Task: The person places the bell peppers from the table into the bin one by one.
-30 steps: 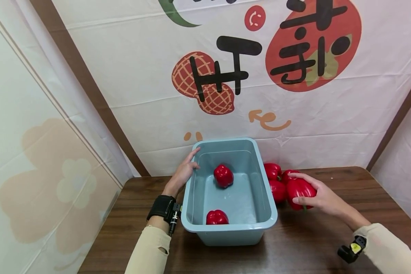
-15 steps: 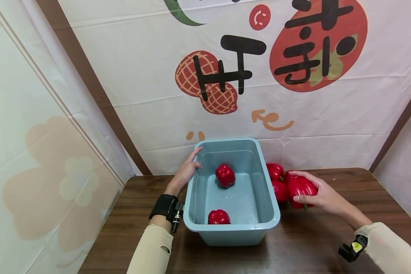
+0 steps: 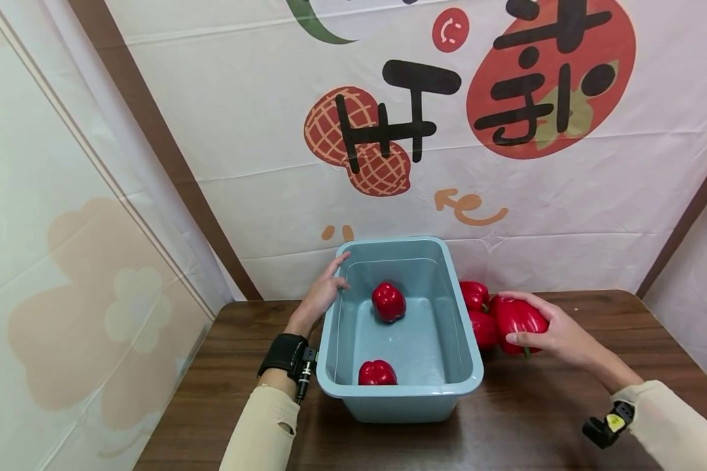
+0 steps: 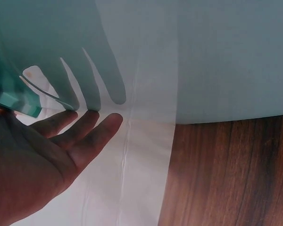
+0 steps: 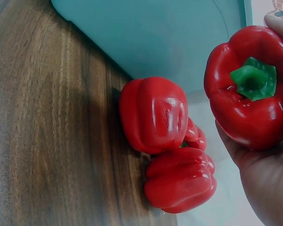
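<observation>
Head view: the right hand [image 3: 560, 333] grasps a red pepper [image 3: 520, 318] just right of the bin [image 3: 465, 366]; the left hand [image 3: 321, 296] rests with straight fingers against the bin's left rim. Left wrist view: fingers [image 4: 92, 136] lie flat and released. Right wrist view: the pepper [image 5: 247, 87] sits in the palm, its stem [image 5: 254, 77] showing, above two peppers [image 5: 153, 115] on the table [image 5: 47, 117].

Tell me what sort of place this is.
Probably a staged produce-stall booth: a white cloth banner with painted strawberry and peanut cartoons hangs behind a dark wooden table bearing glossy red bell peppers and a pale blue plastic tub.
</observation>
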{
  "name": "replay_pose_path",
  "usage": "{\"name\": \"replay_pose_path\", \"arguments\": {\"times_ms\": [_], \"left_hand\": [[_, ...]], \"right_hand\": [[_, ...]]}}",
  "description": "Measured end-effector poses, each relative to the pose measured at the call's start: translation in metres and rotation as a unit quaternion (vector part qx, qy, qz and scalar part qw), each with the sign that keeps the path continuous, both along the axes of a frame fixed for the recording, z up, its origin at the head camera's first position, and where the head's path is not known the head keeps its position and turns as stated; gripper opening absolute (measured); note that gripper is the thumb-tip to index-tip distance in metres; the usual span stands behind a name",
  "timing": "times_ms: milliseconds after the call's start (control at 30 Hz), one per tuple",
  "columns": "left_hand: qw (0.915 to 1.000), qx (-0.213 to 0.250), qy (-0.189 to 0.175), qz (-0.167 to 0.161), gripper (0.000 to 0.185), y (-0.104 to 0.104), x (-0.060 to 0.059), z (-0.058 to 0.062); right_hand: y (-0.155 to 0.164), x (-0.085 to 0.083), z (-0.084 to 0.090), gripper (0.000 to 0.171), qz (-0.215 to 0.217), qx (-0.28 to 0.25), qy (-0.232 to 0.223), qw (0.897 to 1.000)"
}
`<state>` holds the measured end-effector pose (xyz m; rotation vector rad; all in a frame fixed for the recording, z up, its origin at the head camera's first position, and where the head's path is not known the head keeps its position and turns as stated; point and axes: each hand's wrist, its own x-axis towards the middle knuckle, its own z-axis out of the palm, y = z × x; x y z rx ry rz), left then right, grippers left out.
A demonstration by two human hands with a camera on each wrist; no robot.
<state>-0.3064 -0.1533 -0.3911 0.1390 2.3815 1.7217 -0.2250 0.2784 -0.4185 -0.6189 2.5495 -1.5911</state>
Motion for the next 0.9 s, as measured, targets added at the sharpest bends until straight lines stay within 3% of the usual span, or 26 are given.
{"name": "replay_pose_path", "arguments": {"times_ms": [900], "left_hand": [[1.0,0.005,0.004,-0.001,0.069,0.0,0.001,0.0]], "right_hand": [[-0.003,-0.001,0.013,0.072,0.004,0.01,0.027,1.0]]}}
